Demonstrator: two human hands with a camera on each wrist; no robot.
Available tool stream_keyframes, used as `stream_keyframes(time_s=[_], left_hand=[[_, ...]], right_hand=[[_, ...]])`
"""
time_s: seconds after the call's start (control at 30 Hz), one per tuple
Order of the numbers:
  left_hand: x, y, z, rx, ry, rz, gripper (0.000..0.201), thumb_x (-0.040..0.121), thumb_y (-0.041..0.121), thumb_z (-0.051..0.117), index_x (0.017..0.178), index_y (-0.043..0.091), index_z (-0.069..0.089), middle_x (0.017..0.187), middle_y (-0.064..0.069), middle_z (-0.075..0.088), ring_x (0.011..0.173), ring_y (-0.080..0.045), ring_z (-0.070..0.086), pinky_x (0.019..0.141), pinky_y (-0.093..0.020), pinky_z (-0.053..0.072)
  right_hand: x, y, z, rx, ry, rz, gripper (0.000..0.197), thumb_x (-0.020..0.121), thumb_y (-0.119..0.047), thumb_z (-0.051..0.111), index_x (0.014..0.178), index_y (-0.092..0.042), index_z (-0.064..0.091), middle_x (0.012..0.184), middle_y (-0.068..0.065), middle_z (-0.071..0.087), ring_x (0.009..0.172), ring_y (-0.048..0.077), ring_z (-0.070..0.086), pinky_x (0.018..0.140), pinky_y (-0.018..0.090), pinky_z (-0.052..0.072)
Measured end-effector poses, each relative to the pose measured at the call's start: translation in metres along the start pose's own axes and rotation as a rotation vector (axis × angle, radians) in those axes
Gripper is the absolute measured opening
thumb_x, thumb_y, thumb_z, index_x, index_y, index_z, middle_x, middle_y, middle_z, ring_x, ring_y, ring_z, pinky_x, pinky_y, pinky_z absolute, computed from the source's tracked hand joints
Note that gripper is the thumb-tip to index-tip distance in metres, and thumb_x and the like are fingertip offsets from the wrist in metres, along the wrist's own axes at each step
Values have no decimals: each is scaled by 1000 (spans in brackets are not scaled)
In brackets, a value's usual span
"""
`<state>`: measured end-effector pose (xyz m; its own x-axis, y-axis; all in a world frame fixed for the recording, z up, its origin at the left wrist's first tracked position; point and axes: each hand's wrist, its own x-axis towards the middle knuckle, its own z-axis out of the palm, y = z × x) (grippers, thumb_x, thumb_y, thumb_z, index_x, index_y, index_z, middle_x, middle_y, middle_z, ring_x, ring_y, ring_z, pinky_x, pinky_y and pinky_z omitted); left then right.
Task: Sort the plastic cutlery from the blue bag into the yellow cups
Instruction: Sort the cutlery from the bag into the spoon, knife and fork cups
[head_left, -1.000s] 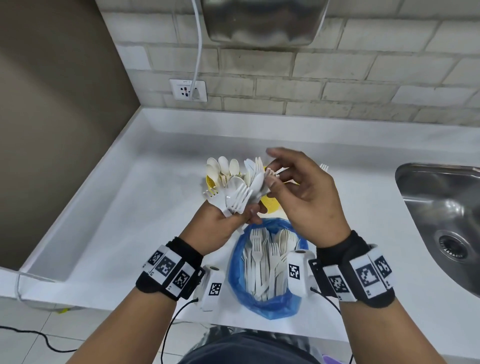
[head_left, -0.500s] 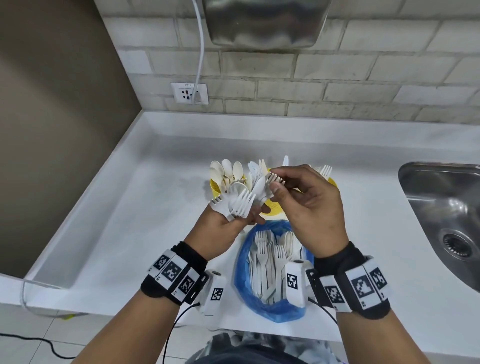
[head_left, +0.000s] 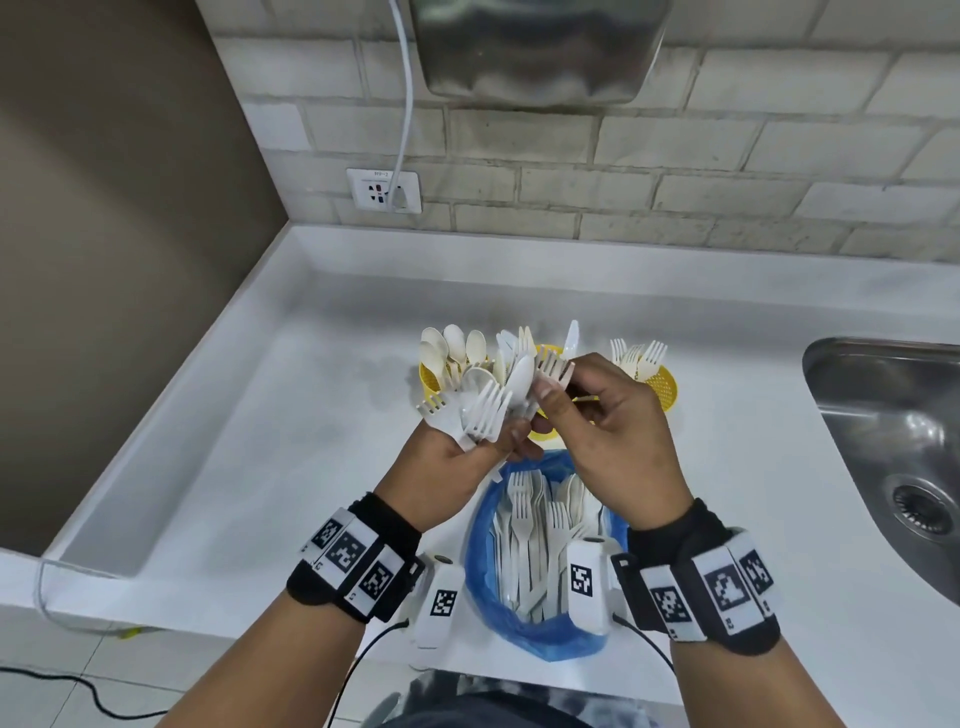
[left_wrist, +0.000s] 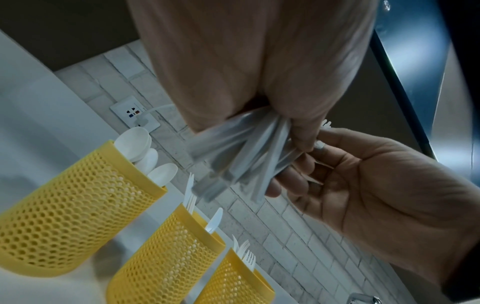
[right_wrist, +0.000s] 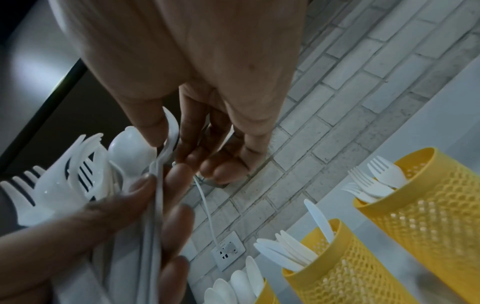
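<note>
My left hand (head_left: 511, 434) grips a fanned bunch of white plastic forks and spoons (head_left: 483, 410) by the handles, above the counter. My right hand (head_left: 550, 387) pinches the head of one fork (head_left: 555, 366) at the bunch's right side. Below the hands lies the open blue bag (head_left: 483, 587), with several forks inside. Behind stand three yellow mesh cups: the left cup (left_wrist: 64, 216) holds spoons, the middle cup (left_wrist: 166, 257) knives, the right cup (head_left: 662, 387) forks. In the right wrist view the pinched fork (right_wrist: 166, 148) runs edge-on between thumb and fingers.
A steel sink (head_left: 893, 441) is set into the white counter (head_left: 260, 441) at the right. A wall socket (head_left: 384, 189) with a white cable sits on the tiled wall, under a metal box (head_left: 535, 47). A brown wall bounds the counter's left side.
My right hand's fingers have closed on one fork's head at the right of the bunch. Both hands sit slightly lower in view. The left hand's grip is unchanged.
</note>
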<state>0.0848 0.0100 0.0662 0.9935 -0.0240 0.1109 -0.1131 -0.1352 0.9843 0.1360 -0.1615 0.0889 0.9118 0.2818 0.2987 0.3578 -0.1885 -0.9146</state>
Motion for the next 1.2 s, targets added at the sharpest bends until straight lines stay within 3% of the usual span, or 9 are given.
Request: stream_keyframes(time_s=[0.1, 0.23, 0.33, 0.47, 0.6, 0.8, 0.87, 1.0, 1.2], left_hand=[[-1, 3, 0, -20, -4, 10, 19, 103, 12, 59, 120, 16, 65, 102, -2, 78, 93, -22, 77, 85, -34, 61], [3, 7, 0, -10, -10, 13, 16, 104, 9, 55, 115, 7, 67, 89, 9, 79, 82, -8, 75, 70, -15, 54], [10, 8, 1, -36, -14, 22, 18, 103, 11, 56, 118, 6, 66, 93, 2, 79, 86, -17, 76, 73, -22, 56], [17, 6, 6, -47, -21, -4, 21, 101, 18, 59, 120, 12, 67, 98, 1, 79, 89, -22, 77, 80, -29, 60], [21, -2, 7, -58, 2, -64, 30, 94, 32, 63, 114, 10, 68, 96, -10, 78, 89, -28, 77, 90, -47, 61], [32, -4, 5, -31, -50, -4, 20, 104, 10, 56, 108, 25, 69, 109, -6, 76, 79, -28, 71, 76, -37, 59], [35, -5, 4, -2, -43, 2, 15, 104, 9, 56, 111, 17, 67, 107, -4, 76, 76, -25, 70, 73, -35, 57], [38, -8, 1, 3, -54, -11, 14, 104, 10, 57, 113, 14, 66, 107, -5, 76, 75, -26, 69, 71, -29, 55], [34, -6, -2, 39, -116, -28, 13, 105, 11, 55, 109, 15, 68, 100, 1, 76, 75, -20, 68, 73, -26, 53]], right_hand=[[2, 3, 1, -59, -54, -9, 24, 98, -30, 63, 90, -12, 76, 87, -1, 63, 78, 24, 69, 73, 44, 57], [7, 0, 3, 79, 28, 29, 25, 103, -17, 61, 85, -1, 70, 85, 12, 62, 70, 14, 68, 66, 24, 52], [10, -1, 4, 136, -10, 84, 18, 103, -15, 60, 97, -5, 73, 95, 17, 70, 81, 20, 73, 66, 29, 58], [15, -1, -3, 266, -1, 118, 21, 105, -14, 55, 98, -13, 74, 85, 2, 75, 74, 11, 68, 69, 26, 55], [30, -2, -15, 597, 140, 199, 27, 110, -17, 42, 97, -1, 61, 88, 22, 71, 84, 43, 70, 79, 51, 58], [51, -3, -35, 653, 255, 174, 28, 112, -21, 36, 93, -11, 53, 63, 2, 49, 53, 20, 46, 57, 34, 46], [56, 1, -36, 495, 213, 180, 22, 109, -19, 47, 92, -14, 60, 61, -5, 42, 53, 14, 35, 54, 31, 32], [59, 3, -34, 293, 27, 204, 15, 93, -27, 65, 95, -16, 75, 55, -9, 39, 53, 17, 32, 54, 33, 31], [61, 3, -25, 465, -150, 257, 20, 89, -19, 64, 99, -6, 75, 54, -3, 35, 54, 19, 25, 56, 39, 21]])
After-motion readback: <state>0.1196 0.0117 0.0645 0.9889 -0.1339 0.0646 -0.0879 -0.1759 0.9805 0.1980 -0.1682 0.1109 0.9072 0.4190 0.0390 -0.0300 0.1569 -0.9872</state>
